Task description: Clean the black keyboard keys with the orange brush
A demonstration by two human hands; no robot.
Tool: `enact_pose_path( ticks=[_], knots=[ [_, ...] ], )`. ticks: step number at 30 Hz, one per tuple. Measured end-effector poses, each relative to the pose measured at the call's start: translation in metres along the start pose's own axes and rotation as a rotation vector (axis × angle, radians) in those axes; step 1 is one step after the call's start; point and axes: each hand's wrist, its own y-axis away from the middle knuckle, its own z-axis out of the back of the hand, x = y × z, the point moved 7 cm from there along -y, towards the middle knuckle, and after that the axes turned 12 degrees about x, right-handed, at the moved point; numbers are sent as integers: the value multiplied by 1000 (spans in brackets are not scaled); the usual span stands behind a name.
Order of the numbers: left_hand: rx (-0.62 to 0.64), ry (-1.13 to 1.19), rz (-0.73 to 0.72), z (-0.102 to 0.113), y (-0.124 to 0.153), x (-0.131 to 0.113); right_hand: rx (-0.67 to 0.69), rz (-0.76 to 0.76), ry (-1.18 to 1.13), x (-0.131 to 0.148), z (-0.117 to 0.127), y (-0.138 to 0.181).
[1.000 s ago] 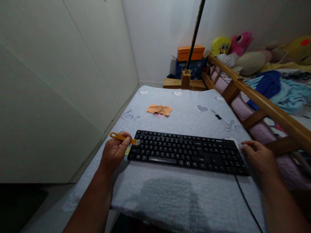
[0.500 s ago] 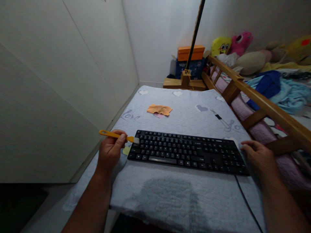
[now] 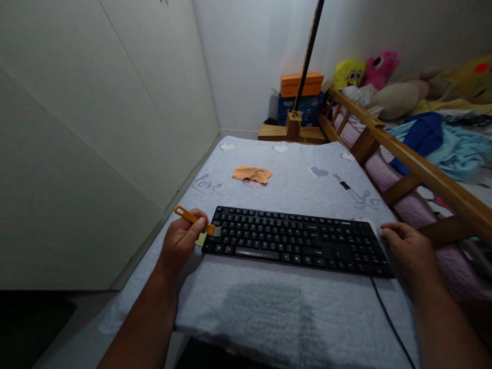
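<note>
A black keyboard (image 3: 269, 236) lies flat on the cloth-covered table in front of me. My left hand (image 3: 182, 236) is closed around the handle of a small yellow brush (image 3: 186, 214). Its pale bristles rest on the keys at the keyboard's left end, and the handle slants up to the left. Beside the keyboard's right end is my right hand (image 3: 409, 251), fingers loosely bent and a little apart, with nothing visible in them. Whether its fingertips touch the keyboard's edge I cannot tell.
An orange cloth (image 3: 251, 174) lies beyond the keyboard. Farther right is a thin wire tool with a black grip (image 3: 345, 185). The keyboard's cable (image 3: 390, 318) runs towards me. A wooden bed rail (image 3: 415, 146) borders the right side, a white cabinet (image 3: 115, 143) the left.
My left hand has shifted slightly right and tilted the brush more steeply, its bristles moving a little nearer along the keys. My right hand and the keyboard stay in place.
</note>
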Motion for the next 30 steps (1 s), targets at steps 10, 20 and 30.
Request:
enact_pose_path(
  ticks=[10, 20, 30],
  knots=[
    [-324, -46, 76, 22, 5, 9, 9, -4, 10, -10, -2, -5],
    [-233, -235, 36, 17, 2, -2, 17, -6, -5, -13, -2, -7],
    [-212, -80, 65, 21, 6, 11, 17, -23, -11, -5, -1, -2]
  ],
)
